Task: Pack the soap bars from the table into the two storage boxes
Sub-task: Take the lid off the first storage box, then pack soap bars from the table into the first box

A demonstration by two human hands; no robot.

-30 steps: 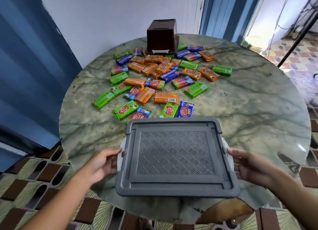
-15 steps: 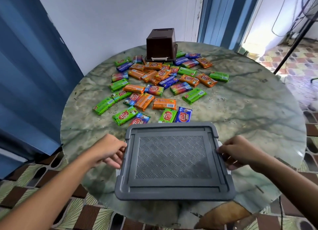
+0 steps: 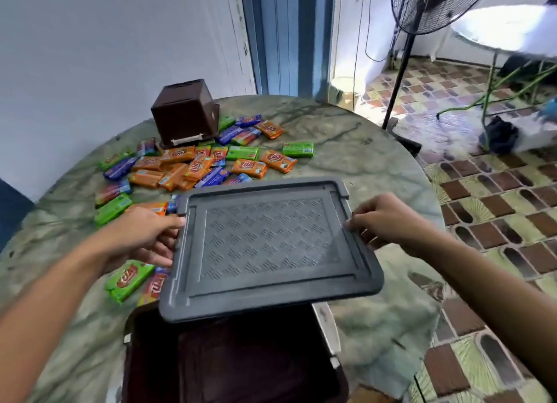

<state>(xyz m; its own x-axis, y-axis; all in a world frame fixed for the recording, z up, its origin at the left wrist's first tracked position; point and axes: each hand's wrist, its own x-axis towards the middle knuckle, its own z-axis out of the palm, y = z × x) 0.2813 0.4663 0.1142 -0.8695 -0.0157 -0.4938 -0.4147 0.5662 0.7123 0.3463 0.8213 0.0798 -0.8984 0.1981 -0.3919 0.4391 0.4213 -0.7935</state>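
Lid-lifting is what we are now doing, our left hand (image 3: 144, 237) and right hand (image 3: 388, 221) gripping the grey ribbed plastic lid (image 3: 268, 246), raised off the dark brown storage box (image 3: 235, 357), leaving it open for the wrapped soap bars (image 3: 193, 167) scattered on the green marble table (image 3: 361, 167).

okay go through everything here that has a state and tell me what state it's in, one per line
Grey lid: lifted off, held by both hands.
Near brown box: open, inside dark.
Far brown box: upside down on table.
Soap bars: loose on table, unpacked.
Left hand: grips lid's edge.
Right hand: grips lid's edge.
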